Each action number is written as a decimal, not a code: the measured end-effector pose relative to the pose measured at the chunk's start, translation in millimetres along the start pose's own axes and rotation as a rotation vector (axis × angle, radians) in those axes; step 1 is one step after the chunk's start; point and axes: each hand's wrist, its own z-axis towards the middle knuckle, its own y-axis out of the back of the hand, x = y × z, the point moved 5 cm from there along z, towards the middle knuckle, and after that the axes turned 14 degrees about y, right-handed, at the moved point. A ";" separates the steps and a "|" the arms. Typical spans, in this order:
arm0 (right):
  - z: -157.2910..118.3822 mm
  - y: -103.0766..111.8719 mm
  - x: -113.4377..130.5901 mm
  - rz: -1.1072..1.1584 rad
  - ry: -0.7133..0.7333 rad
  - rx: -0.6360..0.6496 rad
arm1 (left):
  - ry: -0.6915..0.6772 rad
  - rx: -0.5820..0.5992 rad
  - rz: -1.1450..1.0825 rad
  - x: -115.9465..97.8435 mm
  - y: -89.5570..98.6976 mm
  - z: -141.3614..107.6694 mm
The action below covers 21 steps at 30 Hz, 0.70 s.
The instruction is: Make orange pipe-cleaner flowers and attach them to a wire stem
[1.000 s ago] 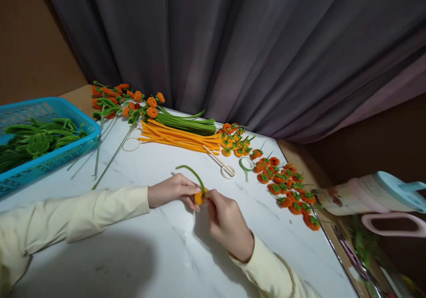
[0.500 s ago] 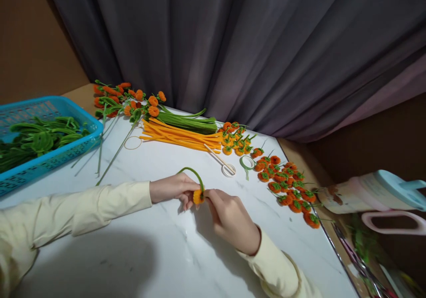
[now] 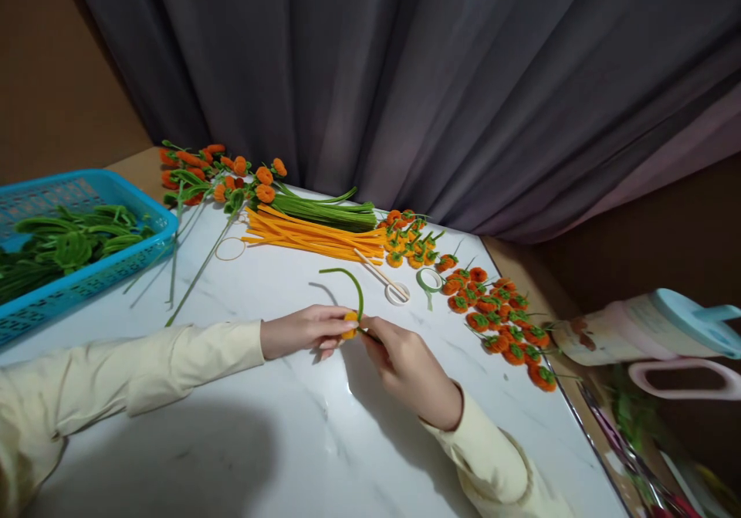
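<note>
Between the thumb and fingers of my left hand (image 3: 316,328) is a small yellow-orange pipe-cleaner flower (image 3: 350,325). A green pipe cleaner (image 3: 360,290) rises from its right side and curves up and over to the left, its tip free above the table. My right hand (image 3: 408,360) is pinched closed at the flower's right side, on the lower end of the green pipe cleaner; its fingertips partly hide what they grip. Beyond the hands lie a bundle of yellow-orange pipe cleaners (image 3: 312,236) and a bundle of green pipe cleaners (image 3: 324,211).
A blue basket (image 3: 116,255) of green leaf pieces stands at left. Finished orange flowers (image 3: 492,321) cover the table's right side. Green tape (image 3: 429,279), a white ring (image 3: 397,294) and a wooden stick (image 3: 379,273) lie mid-table. A tumbler (image 3: 631,329) is at the right edge.
The green pipe cleaner's free end has swung up from my left hand and now stands clear. The flower has turned and risen slightly, and my right hand has shifted a little right.
</note>
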 end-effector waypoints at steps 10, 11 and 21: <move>0.4 -10.8 -30.8 0.436 -0.218 -0.200 | 0.157 0.144 -0.365 5.1 2.3 4.8; 0.6 -17.1 -33.3 0.529 -0.251 -0.210 | 0.162 0.138 -0.351 5.5 1.3 4.4; 4.2 -40.1 -32.7 0.941 -0.299 -0.320 | 0.097 0.099 -0.083 6.7 -7.0 0.8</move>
